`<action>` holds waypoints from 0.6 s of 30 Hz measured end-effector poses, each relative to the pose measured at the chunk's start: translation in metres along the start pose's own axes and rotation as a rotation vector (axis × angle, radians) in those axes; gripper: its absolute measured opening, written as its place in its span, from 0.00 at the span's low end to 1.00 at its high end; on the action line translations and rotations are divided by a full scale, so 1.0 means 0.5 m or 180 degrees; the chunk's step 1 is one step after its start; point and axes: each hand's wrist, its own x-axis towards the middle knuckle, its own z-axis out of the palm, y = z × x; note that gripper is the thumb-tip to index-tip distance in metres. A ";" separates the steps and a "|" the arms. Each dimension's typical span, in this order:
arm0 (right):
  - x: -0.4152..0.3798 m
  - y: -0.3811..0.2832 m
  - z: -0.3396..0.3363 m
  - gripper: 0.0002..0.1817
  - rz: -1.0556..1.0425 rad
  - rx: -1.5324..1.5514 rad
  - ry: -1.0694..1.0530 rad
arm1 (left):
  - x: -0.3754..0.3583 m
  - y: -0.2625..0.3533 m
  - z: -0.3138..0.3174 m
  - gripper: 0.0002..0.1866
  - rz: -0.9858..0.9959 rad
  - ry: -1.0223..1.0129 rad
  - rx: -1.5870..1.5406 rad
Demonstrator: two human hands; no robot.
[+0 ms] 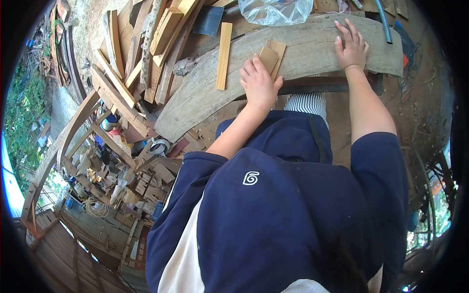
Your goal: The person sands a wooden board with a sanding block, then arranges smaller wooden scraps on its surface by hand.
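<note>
My left hand (pixel 259 85) has its fingers bent over the lower end of a small brown flat piece (pixel 268 58). That piece lies partly over a lighter wood piece (pixel 279 49), and both rest on a long curved grey-brown board (pixel 308 41). Farther right on the same board, my right hand (pixel 351 49) lies with its fingers spread and holds nothing. A narrow yellowish wood strip (pixel 224 56) lies across the board to the left of my left hand.
A clear plastic bag (pixel 276 10) sits beyond the board. Wood offcuts (pixel 166 31) are piled at the upper left, near a dark flat sheet (pixel 208 20). A blue-grey tube (pixel 383 22) crosses the board's right end. Cluttered shelving (pixel 117 141) stands at left.
</note>
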 end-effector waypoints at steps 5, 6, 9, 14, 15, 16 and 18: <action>0.001 0.001 0.002 0.27 -0.0014 0.0022 0.0031 | 0.003 -0.003 0.005 0.46 0.0052 -0.0045 -0.0051; 0.000 0.000 0.001 0.27 -0.0007 0.0018 0.0026 | 0.006 -0.003 0.003 0.46 0.0052 -0.0046 -0.0051; 0.001 -0.001 0.001 0.27 -0.0004 -0.0010 0.0018 | 0.015 -0.004 -0.001 0.45 0.0274 -0.0092 -0.0009; 0.000 0.000 0.000 0.27 -0.0008 0.0012 0.0018 | 0.031 -0.023 -0.004 0.44 0.0738 0.0465 -0.0016; 0.000 0.000 0.001 0.27 -0.0012 0.0014 0.0019 | 0.032 -0.025 -0.004 0.44 0.0740 0.0460 -0.0017; 0.000 0.000 0.001 0.27 -0.0017 0.0018 0.0021 | 0.033 -0.027 -0.004 0.43 0.0817 0.0501 -0.0041; 0.000 0.001 0.001 0.27 -0.0017 0.0028 0.0017 | 0.034 -0.029 -0.004 0.43 0.0894 0.0542 -0.0059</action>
